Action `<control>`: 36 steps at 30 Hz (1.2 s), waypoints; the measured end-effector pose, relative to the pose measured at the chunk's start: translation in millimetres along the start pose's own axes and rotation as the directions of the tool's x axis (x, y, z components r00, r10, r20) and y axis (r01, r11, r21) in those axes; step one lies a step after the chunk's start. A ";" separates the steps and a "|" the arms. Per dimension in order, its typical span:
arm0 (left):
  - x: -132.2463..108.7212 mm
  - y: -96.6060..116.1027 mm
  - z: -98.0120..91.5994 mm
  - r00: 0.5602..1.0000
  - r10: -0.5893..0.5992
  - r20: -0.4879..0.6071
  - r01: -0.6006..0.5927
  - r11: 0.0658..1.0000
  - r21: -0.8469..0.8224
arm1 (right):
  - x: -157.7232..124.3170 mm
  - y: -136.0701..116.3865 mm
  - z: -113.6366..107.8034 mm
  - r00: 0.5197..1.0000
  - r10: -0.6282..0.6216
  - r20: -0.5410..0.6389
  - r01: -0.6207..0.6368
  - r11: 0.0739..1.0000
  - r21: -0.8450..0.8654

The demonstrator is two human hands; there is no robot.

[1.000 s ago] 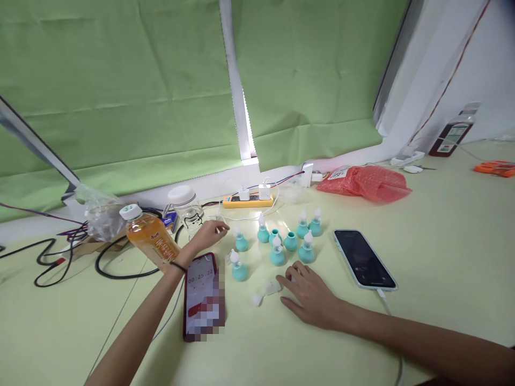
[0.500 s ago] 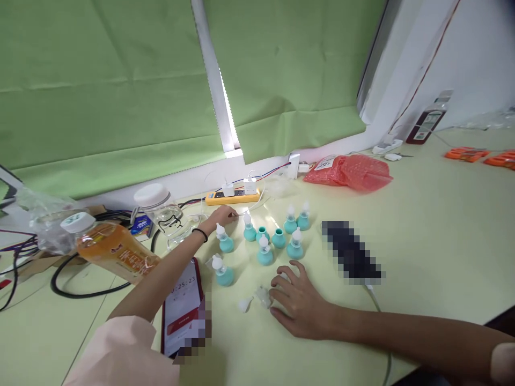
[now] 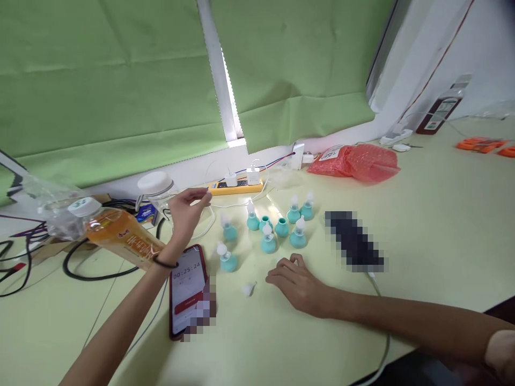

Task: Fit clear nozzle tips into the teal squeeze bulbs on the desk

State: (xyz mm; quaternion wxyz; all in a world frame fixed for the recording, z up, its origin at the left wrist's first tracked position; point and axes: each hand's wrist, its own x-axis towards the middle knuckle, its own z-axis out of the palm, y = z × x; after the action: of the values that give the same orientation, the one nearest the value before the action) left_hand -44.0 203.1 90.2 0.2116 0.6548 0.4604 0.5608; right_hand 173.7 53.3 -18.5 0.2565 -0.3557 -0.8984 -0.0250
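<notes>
While teal bottles [image 3: 298, 239] stand clustered, the right hand [image 3: 301, 285] is near.

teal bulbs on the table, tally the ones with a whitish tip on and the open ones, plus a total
Tipped teal bulbs: 7
Open teal bulbs: 2
Total: 9
</notes>
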 end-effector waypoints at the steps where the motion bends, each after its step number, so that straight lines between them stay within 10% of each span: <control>1: -16.5 15.1 -5.4 0.996 0.029 -0.082 -0.028 1.000 0.010 | 0.0 0.1 0.2 1.000 -0.006 -0.020 0.006 1.000 0.018; 4: -75.3 47.4 -12.9 0.989 0.103 -0.111 -0.100 0.995 0.027 | 1.0 -0.8 -1.1 0.997 -0.012 -0.070 0.016 0.998 0.053; 11: -179.1 32.2 12.4 0.939 0.016 0.344 -0.012 1.000 -0.012 | 2.1 3.0 -4.1 0.995 0.009 -0.098 -0.006 0.999 0.031; 18: -183.6 22.3 25.8 0.950 0.046 0.308 -0.047 0.999 -0.003 | -0.6 -1.0 -3.6 0.959 0.041 -0.279 0.015 0.981 0.195; 23: -186.8 20.0 26.2 0.928 0.132 0.349 -0.111 0.991 -0.080 | -0.4 -3.9 -8.2 0.967 0.119 -0.223 -0.016 0.909 0.416; 36: -192.9 22.9 24.9 0.908 -0.066 0.415 0.170 0.960 -0.220 | -3.1 -14.7 -13.3 0.942 0.330 0.063 -0.257 0.588 0.767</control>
State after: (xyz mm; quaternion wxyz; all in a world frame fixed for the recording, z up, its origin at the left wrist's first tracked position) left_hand -2.3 35.8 -2.7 0.4170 0.6949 0.3709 0.4535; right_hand 172.0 37.4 -6.4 0.4214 -0.3553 -0.7405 0.3844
